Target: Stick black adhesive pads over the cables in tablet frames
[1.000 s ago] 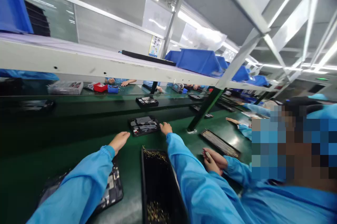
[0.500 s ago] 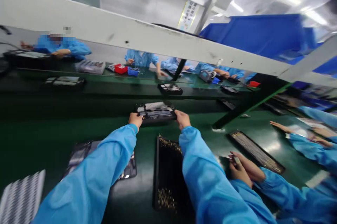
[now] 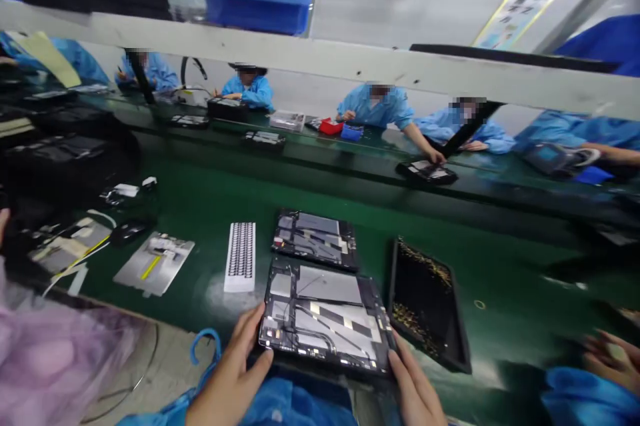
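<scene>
Drawn back, left hand [image 3: 235, 366] and right hand [image 3: 416, 383] pinch the nearer device [image 3: 327, 321] by opposite ends.

Loose bright-blue fabric garment [image 3: 305, 405], softly creased, matching blue sleeve [image 3: 145, 419], bare left hand [image 3: 233, 373], bare right hand [image 3: 416, 386]

Our surface [image 3: 175, 193] is deep green. The nearer device [image 3: 325, 316] is black with silver-grey panels, crossed by a band of alternating black and pale cream. Behind it, the farther device [image 3: 315, 239] repeats the black and grey. Left of the nearer device we see a white card [image 3: 241, 257] patterned with regular dark rows, then a silver plate [image 3: 173, 268] with a yellow strip [image 3: 151, 267]. Right of the nearer device, gold bits [image 3: 430, 266] speckle a black tray [image 3: 431, 306]. Well beyond the nearer device sit a red bin [image 3: 331, 127] and a blue bin [image 3: 352, 133].
</scene>
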`<state>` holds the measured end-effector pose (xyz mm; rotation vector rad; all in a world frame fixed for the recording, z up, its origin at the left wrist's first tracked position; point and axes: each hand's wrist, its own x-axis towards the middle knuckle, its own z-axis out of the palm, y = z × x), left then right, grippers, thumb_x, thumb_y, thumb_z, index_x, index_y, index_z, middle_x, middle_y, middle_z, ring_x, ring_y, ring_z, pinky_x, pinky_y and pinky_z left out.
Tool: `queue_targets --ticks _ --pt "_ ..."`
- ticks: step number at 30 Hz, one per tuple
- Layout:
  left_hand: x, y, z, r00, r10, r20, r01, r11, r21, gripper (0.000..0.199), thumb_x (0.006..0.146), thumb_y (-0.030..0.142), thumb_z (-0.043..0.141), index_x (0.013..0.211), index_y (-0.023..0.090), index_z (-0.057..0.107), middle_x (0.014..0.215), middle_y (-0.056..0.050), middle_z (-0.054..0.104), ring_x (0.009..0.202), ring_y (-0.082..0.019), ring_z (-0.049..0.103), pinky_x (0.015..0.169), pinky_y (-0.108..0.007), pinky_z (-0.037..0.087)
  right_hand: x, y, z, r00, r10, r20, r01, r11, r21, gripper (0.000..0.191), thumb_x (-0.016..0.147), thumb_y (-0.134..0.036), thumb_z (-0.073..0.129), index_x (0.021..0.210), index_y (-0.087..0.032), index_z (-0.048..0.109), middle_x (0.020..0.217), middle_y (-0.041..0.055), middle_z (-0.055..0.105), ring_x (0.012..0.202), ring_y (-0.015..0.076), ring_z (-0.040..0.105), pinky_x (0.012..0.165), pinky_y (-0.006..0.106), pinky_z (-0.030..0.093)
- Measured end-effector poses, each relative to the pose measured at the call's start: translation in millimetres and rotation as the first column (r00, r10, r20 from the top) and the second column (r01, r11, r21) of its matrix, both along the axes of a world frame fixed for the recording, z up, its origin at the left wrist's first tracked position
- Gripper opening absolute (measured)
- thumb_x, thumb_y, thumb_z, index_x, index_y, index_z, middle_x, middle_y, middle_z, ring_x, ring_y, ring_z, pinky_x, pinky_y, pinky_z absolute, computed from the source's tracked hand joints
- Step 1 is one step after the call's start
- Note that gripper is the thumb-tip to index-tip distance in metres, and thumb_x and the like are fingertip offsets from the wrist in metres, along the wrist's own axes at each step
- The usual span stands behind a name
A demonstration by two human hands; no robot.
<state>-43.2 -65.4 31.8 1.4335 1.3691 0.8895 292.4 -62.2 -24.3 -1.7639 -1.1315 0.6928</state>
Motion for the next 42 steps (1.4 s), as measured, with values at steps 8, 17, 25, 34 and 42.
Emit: queue_targets --ticks 8,17,25,34,42 --pt "-25.0 45.2 -12.8 0.961 -0.011 -0.275 0.044 0.993 0.113 0.056 0.096 0.039 0.048 0.150 0.022 0.042 0.160 -0.012 0.036 0.149 -0.027 0.034 0.123 -0.048 0.033 -42.7 38.3 14.6 0.868 0.057 0.494 -0.155 0.975 0.161 0.058 0.091 -0.061 0.049 0.120 -0.013 0.065 0.124 0.0229 0.055 0.122 0.0401 0.052 0.102 0.064 0.042" --pt "-81.9 121.6 -24.8 0.810 -0.047 -0.584 0.225 0.946 0.235 0.047 0.098 0.026 0.039 0.143 0.027 0.052 0.155 -0.003 0.046 0.148 -0.022 0.036 0.127 -0.049 0.021 -211.1 120.6 69.0 0.348 0.616 0.707 -0.849 0.527 -0.041 0.010 0.098 -0.021 0.057 0.094 -0.020 0.066 0.095 0.0072 0.063 0.089 0.0225 0.054 0.079 0.036 0.046" --pt "-78.6 118.8 -33.4 0.800 -0.061 -0.596 0.243 0.942 0.229 0.050 0.099 0.029 0.038 0.149 0.026 0.044 0.159 -0.002 0.038 0.151 -0.021 0.030 0.128 -0.046 0.015 -235.0 154.6 49.9 0.034 0.570 0.821 -0.818 0.488 -0.304 0.014 0.099 -0.019 0.055 0.090 -0.016 0.066 0.093 0.0112 0.062 0.090 0.0256 0.052 0.076 0.039 0.043" --pt "-80.0 123.9 -31.3 0.786 -0.023 -0.618 0.251 0.925 0.285 0.050 0.099 0.032 0.039 0.149 0.026 0.044 0.159 -0.003 0.038 0.151 -0.024 0.030 0.127 -0.050 0.018 -201.1 168.9 98.0 0.233 0.830 0.506 -0.944 0.318 -0.086 0.013 0.103 -0.021 0.045 0.093 -0.020 0.054 0.094 0.0051 0.060 0.093 0.0191 0.055 0.088 0.036 0.048" --pt "-26.0 72.8 -6.6 0.870 0.020 -0.492 0.287 0.793 0.538 0.020 0.097 0.032 0.056 0.111 0.026 0.069 0.129 -0.003 0.068 0.134 -0.025 0.052 0.123 -0.053 0.032 -98.2 73.9 111.2 0.561 0.694 0.451 -0.756 0.652 -0.065 0.008 0.102 -0.020 0.048 0.103 -0.024 0.055 0.106 0.0086 0.058 0.103 0.0215 0.058 0.088 0.039 0.052"
